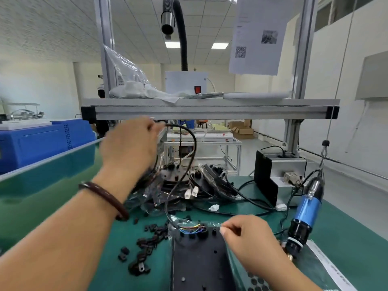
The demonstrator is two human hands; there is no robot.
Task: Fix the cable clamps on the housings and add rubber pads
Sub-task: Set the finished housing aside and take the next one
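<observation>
Head view: cable (194, 143) pinched in left hand's (130, 145) fingertips (154, 126).

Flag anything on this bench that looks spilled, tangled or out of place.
Small black cable clamps lie scattered loose over the green mat, left of the black housing, not in any tray. Behind them, housings and black cables sit in a tangled heap. The left hand holds one cable above it; that part is blurred.

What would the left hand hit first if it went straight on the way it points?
The left hand, gripping a black cable, would probably meet the aluminium shelf rail first; depth is unclear.
</observation>
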